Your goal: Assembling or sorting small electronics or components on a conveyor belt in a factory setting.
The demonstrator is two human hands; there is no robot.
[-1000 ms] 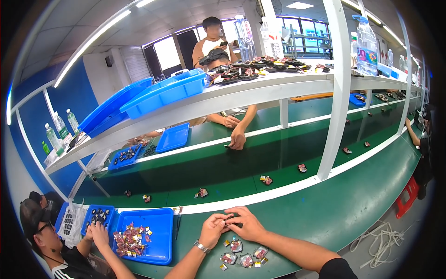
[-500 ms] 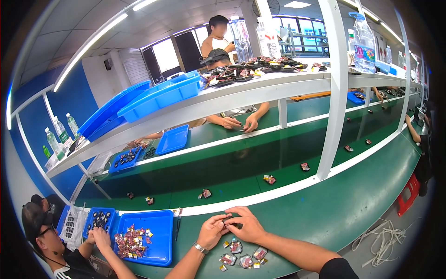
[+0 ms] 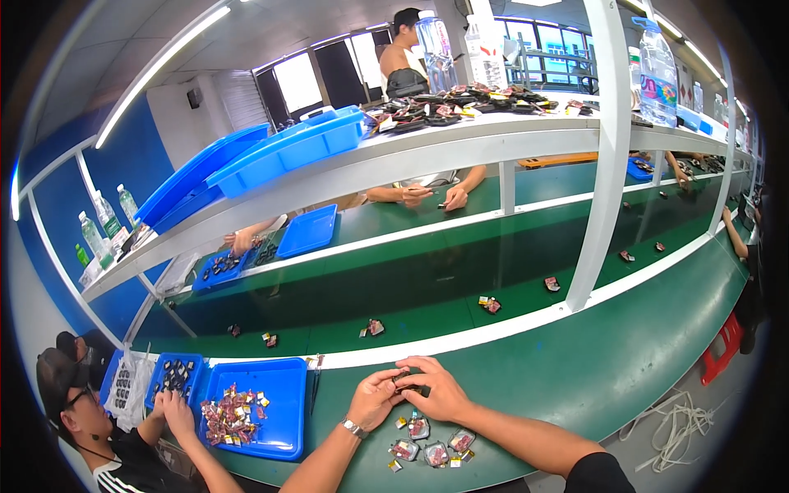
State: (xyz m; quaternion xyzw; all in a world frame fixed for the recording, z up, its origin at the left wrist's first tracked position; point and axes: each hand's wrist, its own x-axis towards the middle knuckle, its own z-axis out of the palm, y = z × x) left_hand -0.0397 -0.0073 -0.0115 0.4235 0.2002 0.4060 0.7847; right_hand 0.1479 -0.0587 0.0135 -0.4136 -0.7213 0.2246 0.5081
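My left hand (image 3: pixel 376 399) and my right hand (image 3: pixel 436 393) meet above the green bench. Their fingertips close around a small dark part (image 3: pixel 403 379), mostly covered by the fingers. Just below my hands lie several small clear-and-black casings (image 3: pixel 436 453) with reddish innards and little silver-yellow pieces attached. To the left, a blue tray (image 3: pixel 289 427) holds a heap of similar reddish pieces with silver-yellow tabs (image 3: pixel 230 415).
A co-worker (image 3: pixel 74 411) on the left handles black parts in a smaller blue tray (image 3: pixel 177 360). Tweezers (image 3: pixel 316 386) lie beside the large tray. Beyond a white rail, a green belt carries scattered assemblies (image 3: pixel 490 304). A white post (image 3: pixel 604 164) supports a loaded shelf.
My view has tilted and shifted slightly. My hands stay together around the dark part, their fingers slightly rearranged. Across the belt, a co-worker's hands have moved farther apart.
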